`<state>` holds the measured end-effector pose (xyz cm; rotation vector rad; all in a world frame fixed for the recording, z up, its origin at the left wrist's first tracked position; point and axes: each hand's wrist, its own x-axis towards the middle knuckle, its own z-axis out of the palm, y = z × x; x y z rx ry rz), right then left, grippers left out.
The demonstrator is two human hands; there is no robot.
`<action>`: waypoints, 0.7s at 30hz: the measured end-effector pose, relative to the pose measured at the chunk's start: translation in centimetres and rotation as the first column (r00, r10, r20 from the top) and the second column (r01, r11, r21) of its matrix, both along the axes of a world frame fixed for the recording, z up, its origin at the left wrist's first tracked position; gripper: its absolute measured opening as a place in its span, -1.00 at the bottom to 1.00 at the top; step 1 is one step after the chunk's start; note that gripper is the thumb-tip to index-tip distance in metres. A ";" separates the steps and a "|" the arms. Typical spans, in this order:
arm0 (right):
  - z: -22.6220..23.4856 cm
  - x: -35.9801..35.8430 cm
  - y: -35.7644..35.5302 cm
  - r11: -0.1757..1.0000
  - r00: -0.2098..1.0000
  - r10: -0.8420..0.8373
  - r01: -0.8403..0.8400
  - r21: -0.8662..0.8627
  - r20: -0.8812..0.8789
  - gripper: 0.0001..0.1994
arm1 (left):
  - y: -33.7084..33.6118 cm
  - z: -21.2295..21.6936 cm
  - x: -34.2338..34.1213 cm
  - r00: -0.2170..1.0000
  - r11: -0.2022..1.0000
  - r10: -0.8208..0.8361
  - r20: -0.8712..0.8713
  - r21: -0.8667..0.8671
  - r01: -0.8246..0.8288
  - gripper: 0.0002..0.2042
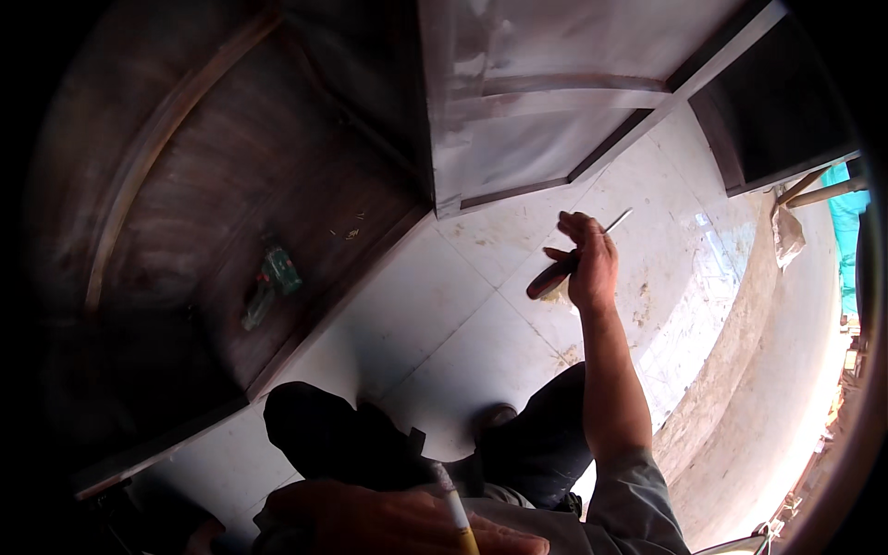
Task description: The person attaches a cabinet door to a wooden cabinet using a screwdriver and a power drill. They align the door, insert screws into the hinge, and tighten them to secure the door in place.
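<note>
My right hand [592, 262] is raised over the tiled floor, closed around a screwdriver [552, 277]. Its dark and red handle sticks out to the left of my palm, and the thin metal shaft points up and right. At the bottom edge, my left hand [398, 520] lies flat across my lap, fingers stretched toward the right. A cigarette [453, 507] with an ash tip overlaps that hand; its filter runs off the lower edge. Inside the dark wooden cabinet [305, 199] lies a green power tool [280, 270], next to several small brass-coloured pieces [351, 234], perhaps screws.
A framed wooden door panel [555, 139] stands beyond my right hand, with a second dark panel [777, 102] at the far right. Pale floor tiles [444, 305] bear brown smudges. The cabinet's lower edge [342, 305] runs diagonally before my knees. Turquoise sheeting [839, 236] hangs at the right.
</note>
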<state>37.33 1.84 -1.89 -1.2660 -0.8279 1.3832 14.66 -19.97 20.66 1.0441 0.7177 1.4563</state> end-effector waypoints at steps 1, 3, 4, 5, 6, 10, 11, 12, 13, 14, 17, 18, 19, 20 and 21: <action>0.0 -1.1 -0.5 1.000 1.000 0.018 -0.018 -0.001 -0.001 -0.51 | -0.1 -0.2 -0.6 1.000 1.000 -0.010 0.005 0.010 0.010 -0.61; 0.6 -2.8 -0.7 0.995 0.994 0.103 -0.102 -0.016 0.036 -0.47 | -0.1 -1.0 -1.6 0.998 0.999 -0.037 0.056 0.036 0.035 -0.61; 0.5 -3.5 -0.8 0.990 0.989 0.141 -0.139 -0.031 0.047 -0.47 | 0.2 -1.3 -2.6 0.994 0.994 -0.097 0.055 0.050 0.094 -0.60; 0.2 -4.1 -0.9 0.986 0.987 0.158 -0.156 -0.052 0.037 -0.47 | 0.6 -1.6 -3.5 0.987 0.987 -0.154 0.053 0.061 0.151 -0.60; 0.0 -4.6 -1.0 0.982 0.984 0.176 -0.174 -0.070 0.026 -0.47 | 1.3 -1.9 -5.1 0.967 0.964 -0.253 -0.002 0.077 0.253 -0.60; 0.0 -6.5 -1.0 0.966 0.978 0.205 -0.206 -0.158 -0.023 -0.51 | 0.8 -3.8 -7.4 0.943 0.946 -0.325 0.076 0.039 0.323 -0.53; -0.2 -6.9 -1.1 0.961 0.978 0.196 -0.205 -0.187 -0.067 -0.53 | 0.4 -4.4 -7.9 0.934 0.944 -0.315 0.166 -0.043 0.326 -0.50; -0.6 -7.5 -1.1 0.954 0.977 0.185 -0.205 -0.216 -0.110 -0.54 | -0.1 -5.0 -9.0 0.901 0.902 -0.294 0.320 -0.220 0.372 -0.49; -0.7 -8.1 -1.0 0.946 0.972 0.180 -0.212 -0.244 -0.149 -0.56 | -0.6 -5.8 -10.2 0.855 0.823 -0.233 0.464 -0.375 0.427 -0.47; -0.7 -8.9 -1.0 0.939 0.966 0.166 -0.216 -0.268 -0.197 -0.59 | -0.6 -6.4 -11.2 0.796 0.705 -0.149 0.586 -0.502 0.501 -0.44; -1.3 -11.5 -1.7 0.921 0.933 0.108 -0.224 -0.319 -0.344 -0.63 | 3.5 -12.9 -12.1 0.971 0.927 -0.141 -0.195 -0.371 0.060 -0.39; -1.4 -12.9 -2.0 0.903 0.913 0.103 -0.253 -0.348 -0.395 -0.66 | 4.6 -17.2 -11.7 0.856 0.966 -0.048 -0.515 -0.241 -0.090 -0.41; -1.4 -14.3 -2.5 0.891 0.888 0.082 -0.269 -0.366 -0.453 -0.67 | 6.1 -19.0 -11.6 0.647 0.985 -0.001 -0.762 -0.114 -0.132 -0.43; -1.4 -15.7 -2.9 0.879 0.858 0.061 -0.288 -0.380 -0.510 -0.68 | 6.8 -20.6 -11.7 0.649 0.976 -0.083 -0.756 -0.193 -0.100 -0.44; -1.4 -17.0 -3.4 0.875 0.833 0.047 -0.301 -0.380 -0.551 -0.68 | 7.1 -21.7 -11.8 0.650 0.960 -0.162 -0.743 -0.270 -0.070 -0.45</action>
